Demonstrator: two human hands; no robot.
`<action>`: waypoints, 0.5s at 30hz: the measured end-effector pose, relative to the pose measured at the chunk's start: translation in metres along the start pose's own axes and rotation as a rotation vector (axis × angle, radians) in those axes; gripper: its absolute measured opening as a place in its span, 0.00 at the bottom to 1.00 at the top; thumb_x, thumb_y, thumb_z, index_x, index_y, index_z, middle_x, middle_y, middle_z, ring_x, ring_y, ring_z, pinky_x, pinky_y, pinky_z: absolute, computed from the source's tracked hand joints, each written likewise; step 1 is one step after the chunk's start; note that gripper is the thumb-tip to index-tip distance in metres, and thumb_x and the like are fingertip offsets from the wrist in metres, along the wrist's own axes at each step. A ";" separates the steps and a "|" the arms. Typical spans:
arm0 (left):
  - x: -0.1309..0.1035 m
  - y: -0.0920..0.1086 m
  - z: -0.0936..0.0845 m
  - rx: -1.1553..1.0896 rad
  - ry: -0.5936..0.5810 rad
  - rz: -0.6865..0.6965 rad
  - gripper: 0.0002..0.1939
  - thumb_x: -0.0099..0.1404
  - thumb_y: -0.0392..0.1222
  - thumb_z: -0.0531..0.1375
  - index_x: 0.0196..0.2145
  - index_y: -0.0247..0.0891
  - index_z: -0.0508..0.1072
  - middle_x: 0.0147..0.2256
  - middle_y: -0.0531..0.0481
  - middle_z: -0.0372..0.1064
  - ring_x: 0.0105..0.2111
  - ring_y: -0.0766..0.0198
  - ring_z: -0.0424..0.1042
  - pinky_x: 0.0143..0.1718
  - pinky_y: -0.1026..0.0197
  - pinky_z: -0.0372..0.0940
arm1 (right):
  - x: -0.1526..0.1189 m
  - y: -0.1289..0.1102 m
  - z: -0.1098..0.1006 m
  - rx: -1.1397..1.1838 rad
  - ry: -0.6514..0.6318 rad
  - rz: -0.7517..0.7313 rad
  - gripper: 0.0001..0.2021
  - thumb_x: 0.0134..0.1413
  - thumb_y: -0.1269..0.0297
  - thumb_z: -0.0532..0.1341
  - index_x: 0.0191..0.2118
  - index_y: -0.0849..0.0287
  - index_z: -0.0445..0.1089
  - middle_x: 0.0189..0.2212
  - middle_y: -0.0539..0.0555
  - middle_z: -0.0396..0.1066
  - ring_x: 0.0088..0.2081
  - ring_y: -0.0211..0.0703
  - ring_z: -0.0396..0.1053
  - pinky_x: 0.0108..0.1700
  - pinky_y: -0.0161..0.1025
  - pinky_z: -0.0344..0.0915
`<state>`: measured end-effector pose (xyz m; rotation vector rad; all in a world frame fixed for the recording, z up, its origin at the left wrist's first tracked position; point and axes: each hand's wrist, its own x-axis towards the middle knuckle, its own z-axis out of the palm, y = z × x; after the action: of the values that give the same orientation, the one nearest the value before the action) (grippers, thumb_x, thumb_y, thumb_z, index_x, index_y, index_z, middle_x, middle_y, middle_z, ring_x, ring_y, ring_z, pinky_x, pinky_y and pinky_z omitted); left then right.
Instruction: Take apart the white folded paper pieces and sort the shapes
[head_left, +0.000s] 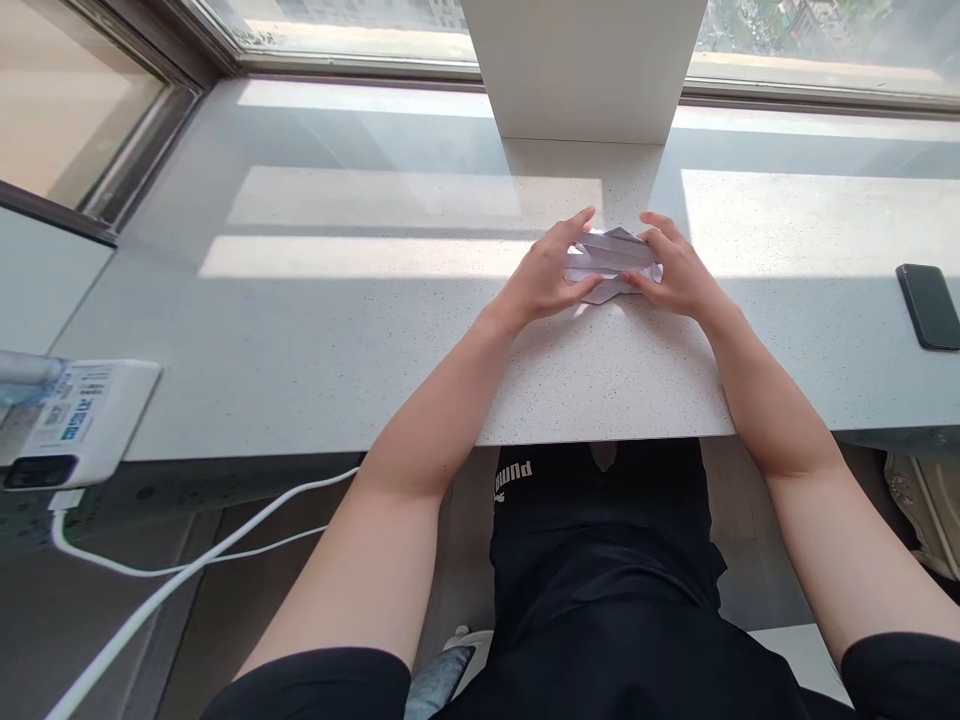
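Between my two hands, over the speckled white counter (360,360), is a folded piece of white paper (613,258) with several long creases and pointed edges at top and bottom. My left hand (553,268) grips its left end, the thumb along the near side and the fingers at the far side. At the right end, my right hand (675,265) holds it the same way, thumb near and fingers curled beyond. Parts of both paper ends are hidden by the fingers. Whether the paper rests on the counter or is slightly raised, I cannot tell.
A black phone (930,306) lies at the far right. On the left edge sits a white power bank (97,415) with a white cable (225,540) hanging past my left arm. A white pillar (585,70) rises behind the paper, between windows.
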<state>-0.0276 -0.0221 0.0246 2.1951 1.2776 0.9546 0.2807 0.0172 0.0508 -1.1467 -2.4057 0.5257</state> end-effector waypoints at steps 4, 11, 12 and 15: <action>-0.001 0.004 -0.002 0.044 -0.026 -0.052 0.60 0.77 0.89 0.65 0.89 0.47 0.65 0.78 0.36 0.79 0.74 0.30 0.79 0.77 0.22 0.74 | 0.001 -0.012 -0.005 0.098 -0.026 0.111 0.37 0.75 0.21 0.69 0.74 0.40 0.79 0.67 0.64 0.84 0.69 0.80 0.79 0.71 0.77 0.82; 0.002 0.002 -0.007 0.092 0.023 -0.036 0.41 0.82 0.76 0.69 0.76 0.46 0.78 0.71 0.35 0.83 0.71 0.33 0.80 0.76 0.26 0.77 | 0.014 0.014 -0.004 0.291 0.185 0.256 0.53 0.73 0.05 0.43 0.66 0.44 0.81 0.52 0.63 0.84 0.60 0.72 0.83 0.62 0.73 0.84; 0.003 0.002 -0.008 0.105 0.027 -0.029 0.36 0.82 0.73 0.70 0.73 0.47 0.80 0.71 0.34 0.82 0.72 0.32 0.80 0.76 0.26 0.77 | 0.015 0.021 -0.004 0.325 0.208 0.277 0.53 0.73 0.04 0.44 0.64 0.45 0.81 0.53 0.63 0.85 0.61 0.72 0.83 0.62 0.72 0.84; 0.004 0.004 -0.010 0.120 0.060 0.002 0.32 0.82 0.69 0.71 0.71 0.49 0.80 0.73 0.34 0.80 0.77 0.30 0.77 0.79 0.24 0.75 | 0.014 0.035 -0.007 0.416 0.216 0.328 0.47 0.73 0.06 0.53 0.62 0.45 0.80 0.58 0.63 0.87 0.61 0.70 0.84 0.61 0.69 0.86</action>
<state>-0.0315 -0.0208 0.0353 2.2737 1.3944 0.9745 0.2986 0.0504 0.0425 -1.3290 -1.8199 0.9054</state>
